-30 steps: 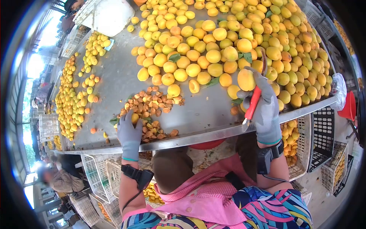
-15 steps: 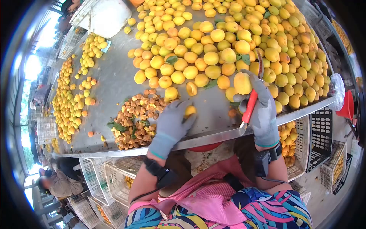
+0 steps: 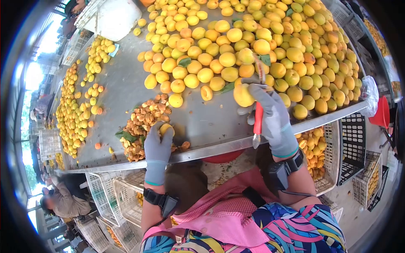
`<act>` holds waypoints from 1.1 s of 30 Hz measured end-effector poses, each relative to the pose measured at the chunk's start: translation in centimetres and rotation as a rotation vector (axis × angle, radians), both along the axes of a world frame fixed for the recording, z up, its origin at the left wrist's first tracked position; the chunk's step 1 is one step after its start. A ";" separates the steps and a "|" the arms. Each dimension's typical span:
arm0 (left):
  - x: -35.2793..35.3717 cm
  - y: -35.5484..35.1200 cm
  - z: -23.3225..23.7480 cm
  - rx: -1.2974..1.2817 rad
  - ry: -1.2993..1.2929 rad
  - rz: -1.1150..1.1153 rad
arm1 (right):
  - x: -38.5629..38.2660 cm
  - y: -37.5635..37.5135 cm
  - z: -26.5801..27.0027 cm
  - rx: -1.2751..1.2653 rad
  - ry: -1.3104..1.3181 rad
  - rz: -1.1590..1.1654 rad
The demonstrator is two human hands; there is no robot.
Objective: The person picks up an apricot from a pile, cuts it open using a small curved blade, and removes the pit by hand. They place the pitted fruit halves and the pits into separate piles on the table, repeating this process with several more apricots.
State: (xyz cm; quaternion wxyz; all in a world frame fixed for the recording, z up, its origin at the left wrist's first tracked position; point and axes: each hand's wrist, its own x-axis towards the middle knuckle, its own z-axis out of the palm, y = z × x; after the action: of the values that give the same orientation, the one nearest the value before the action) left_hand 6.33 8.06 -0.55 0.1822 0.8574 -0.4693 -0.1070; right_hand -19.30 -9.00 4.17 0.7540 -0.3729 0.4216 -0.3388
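My left hand [image 3: 158, 142], in a grey glove, holds a yellow fruit piece [image 3: 166, 130] between its fingers, at the right edge of a pile of brown pits [image 3: 145, 116] on the metal table. My right hand [image 3: 270, 111], gloved too, is closed around a red-handled cutting tool [image 3: 258, 118], whose blade points away from me. A whole yellow apricot [image 3: 243, 95] is also held at that hand's fingertips. Beyond both hands lies a large heap of apricots [image 3: 291, 55]. One halved apricot [image 3: 206, 92] shows its hollow inside near the heap's front edge.
The metal table [image 3: 202, 126] has a raised front edge. More apricots [image 3: 76, 114] lie at its left, with a white container [image 3: 118, 19] behind. Crates [image 3: 103, 196] stand below the table, and a red bucket [image 3: 379, 112] is at the right. Another person [image 3: 69, 202] is at the lower left.
My left hand has moved left to the pits with the fruit piece. My right hand, with the tool and apricot, has shifted left. The view has shifted slightly.
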 end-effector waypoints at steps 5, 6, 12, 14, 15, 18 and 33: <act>-2.9 -2.1 3.1 -0.419 1.241 0.205 | 0.7 0.3 -0.9 -0.128 0.117 0.213; -3.2 -2.6 3.0 -0.542 1.600 0.193 | 0.9 0.4 -0.8 -0.139 0.130 0.203; -6.6 -6.3 3.8 -0.632 2.005 0.139 | 1.0 0.4 -0.6 -0.159 0.379 0.353; -7.6 -7.2 3.7 -0.752 1.912 0.301 | 1.1 0.2 -3.0 -0.254 0.508 0.392; -7.0 -7.2 2.9 -0.752 1.923 0.302 | 1.0 0.1 -4.4 -0.359 0.602 0.417; -5.5 -6.9 0.4 -0.581 2.334 0.166 | 1.3 0.3 -1.6 -0.459 0.717 0.439; -7.1 -7.1 1.2 -0.633 1.999 0.101 | 4.0 3.8 -0.7 -0.673 0.398 0.421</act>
State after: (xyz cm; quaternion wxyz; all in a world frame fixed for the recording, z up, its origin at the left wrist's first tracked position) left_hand -0.78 0.98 0.68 0.7070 0.3105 -0.0757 -0.6309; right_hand -15.34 -5.21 3.47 0.5474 -0.7331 0.3398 -0.2178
